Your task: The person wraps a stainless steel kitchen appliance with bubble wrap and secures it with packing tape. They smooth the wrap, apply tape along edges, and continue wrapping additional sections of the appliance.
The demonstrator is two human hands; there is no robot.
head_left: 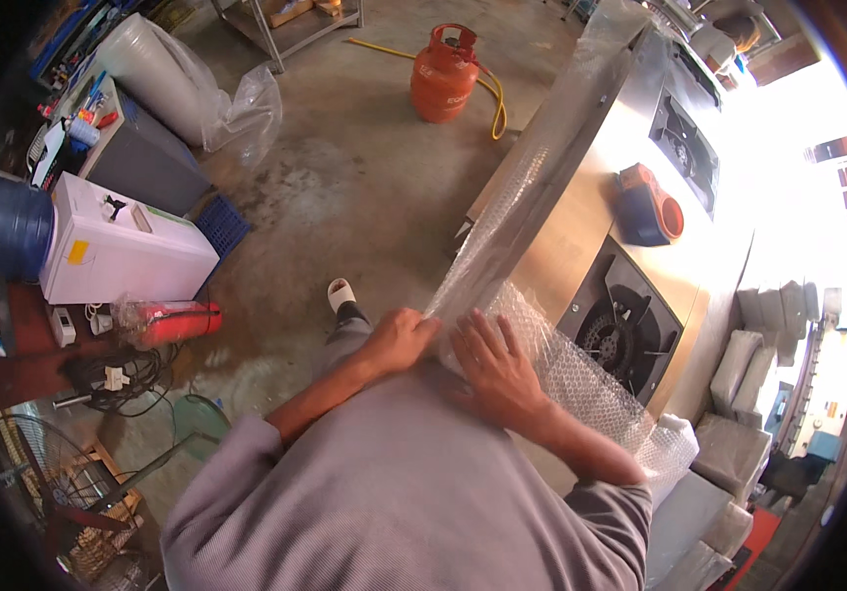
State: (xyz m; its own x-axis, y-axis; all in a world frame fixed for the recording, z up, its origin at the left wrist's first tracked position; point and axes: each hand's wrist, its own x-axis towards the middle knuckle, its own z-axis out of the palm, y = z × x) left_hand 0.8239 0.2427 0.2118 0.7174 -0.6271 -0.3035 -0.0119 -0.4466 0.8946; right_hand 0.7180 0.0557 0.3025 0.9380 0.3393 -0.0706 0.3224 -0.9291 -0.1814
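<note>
A long sheet of clear bubble wrap [581, 379] runs along the near side of a stainless-steel gas stove [569, 236]. Its edge is pinched in the closed fingers of my left hand [399, 340]. Close beside it, my right hand [497, 369] lies flat on the wrap with the fingers stretched out. Past my right hand is a black burner [615, 335] set in the steel top, and a second burner [684, 148] sits farther off. Between them rests a blue and orange object [648, 207] with a round opening, perhaps a tape dispenser.
An orange gas cylinder [445, 79] with a yellow hose stands on the concrete floor ahead. To the left are a white box-shaped appliance [128, 246], a blue water bottle [7, 225] and coiled black cables [133, 379]. Wrapped grey packages [734, 458] are stacked at the right.
</note>
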